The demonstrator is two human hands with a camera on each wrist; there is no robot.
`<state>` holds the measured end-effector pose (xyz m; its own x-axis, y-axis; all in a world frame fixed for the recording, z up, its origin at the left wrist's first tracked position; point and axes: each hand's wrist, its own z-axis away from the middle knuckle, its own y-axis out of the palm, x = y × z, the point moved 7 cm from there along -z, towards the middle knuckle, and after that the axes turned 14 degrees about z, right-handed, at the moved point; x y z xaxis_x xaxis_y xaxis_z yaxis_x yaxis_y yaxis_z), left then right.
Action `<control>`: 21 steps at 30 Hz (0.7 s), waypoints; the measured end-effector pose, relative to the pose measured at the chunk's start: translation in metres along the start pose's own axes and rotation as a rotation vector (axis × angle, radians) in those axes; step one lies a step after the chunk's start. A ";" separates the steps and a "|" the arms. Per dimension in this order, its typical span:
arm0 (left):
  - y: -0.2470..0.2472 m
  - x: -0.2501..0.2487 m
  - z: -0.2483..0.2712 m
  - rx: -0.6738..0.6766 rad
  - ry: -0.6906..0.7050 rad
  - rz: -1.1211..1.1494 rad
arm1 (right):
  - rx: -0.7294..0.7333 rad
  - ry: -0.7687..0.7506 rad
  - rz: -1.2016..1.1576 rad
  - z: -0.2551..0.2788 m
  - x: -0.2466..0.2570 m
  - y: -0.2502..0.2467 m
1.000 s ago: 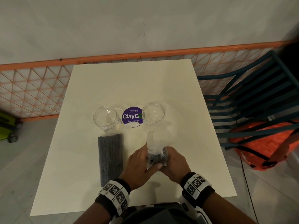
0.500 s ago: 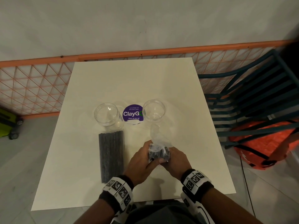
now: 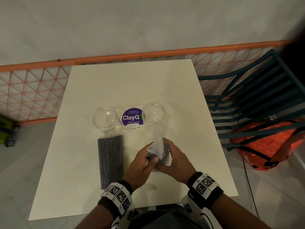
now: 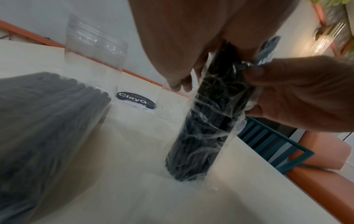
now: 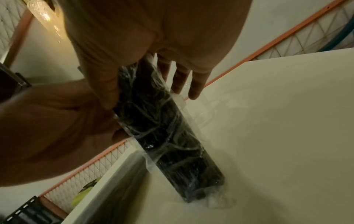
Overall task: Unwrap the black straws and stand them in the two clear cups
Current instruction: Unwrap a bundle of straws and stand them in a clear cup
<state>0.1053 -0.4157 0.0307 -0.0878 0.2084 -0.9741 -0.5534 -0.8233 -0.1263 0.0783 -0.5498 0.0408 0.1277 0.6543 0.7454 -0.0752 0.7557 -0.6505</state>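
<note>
A bundle of black straws (image 3: 163, 152) in clear plastic wrap stands upright on the white table (image 3: 132, 83), its lower end on the tabletop (image 4: 187, 169). My left hand (image 3: 140, 164) grips its upper part from the left. My right hand (image 3: 176, 161) holds it from the right and pinches the crumpled wrap (image 4: 254, 60) near the top. The same bundle (image 5: 168, 136) shows wrapped along its whole length in the right wrist view. Two clear cups (image 3: 105, 119) (image 3: 153, 114) stand beyond it, with no straws in them. A second flat pack of black straws (image 3: 110, 161) lies to the left.
A round purple sticker (image 3: 132, 119) sits on the table between the cups. An orange mesh fence (image 3: 33, 93) runs behind the table. A dark teal slatted chair (image 3: 257, 103) and an orange bag (image 3: 272, 146) stand to the right.
Both hands have stayed on the upright bundle. My left thumb has shifted across the crumpled wrap at its top, and the loose wrap end now leans over the straws.
</note>
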 end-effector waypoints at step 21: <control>-0.003 -0.011 -0.014 -0.071 0.023 0.029 | -0.071 0.052 0.197 -0.002 -0.015 0.010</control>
<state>0.1194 -0.4227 0.0395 -0.0839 0.1724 -0.9814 -0.4910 -0.8642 -0.1098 0.0781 -0.5517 0.0230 0.1683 0.7858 0.5952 -0.0344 0.6081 -0.7931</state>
